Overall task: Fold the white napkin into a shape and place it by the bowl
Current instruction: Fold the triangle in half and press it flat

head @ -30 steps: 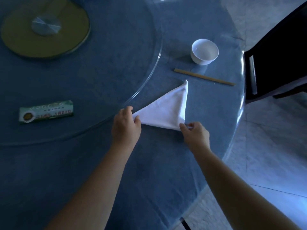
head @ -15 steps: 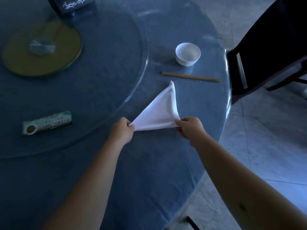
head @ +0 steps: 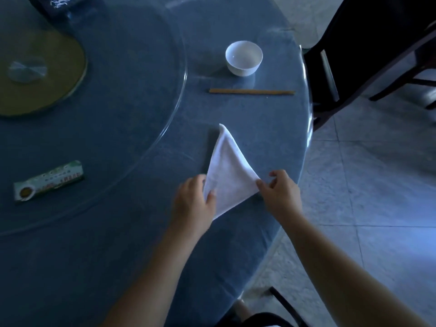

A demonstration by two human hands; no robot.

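Note:
The white napkin (head: 227,173) lies on the blue table as a narrow pointed triangle, its tip aimed away from me. My left hand (head: 192,206) pinches its near left corner, thumb on top of the cloth. My right hand (head: 280,193) pinches its right corner between thumb and fingers. The white bowl (head: 243,58) stands empty farther back, well apart from the napkin. A pair of wooden chopsticks (head: 252,91) lies crosswise between bowl and napkin.
A glass turntable (head: 151,147) covers the table's left and middle, with a yellow-green disc (head: 47,74) at its centre and a green packet (head: 48,180) on it. The table edge (head: 304,142) curves on the right, beside a dark chair (head: 368,43). A dark box (head: 66,5) sits at top left.
The napkin has swung round so its tip now points straight away from me, and its near edge has folded in. Both hands kept their hold on the corners.

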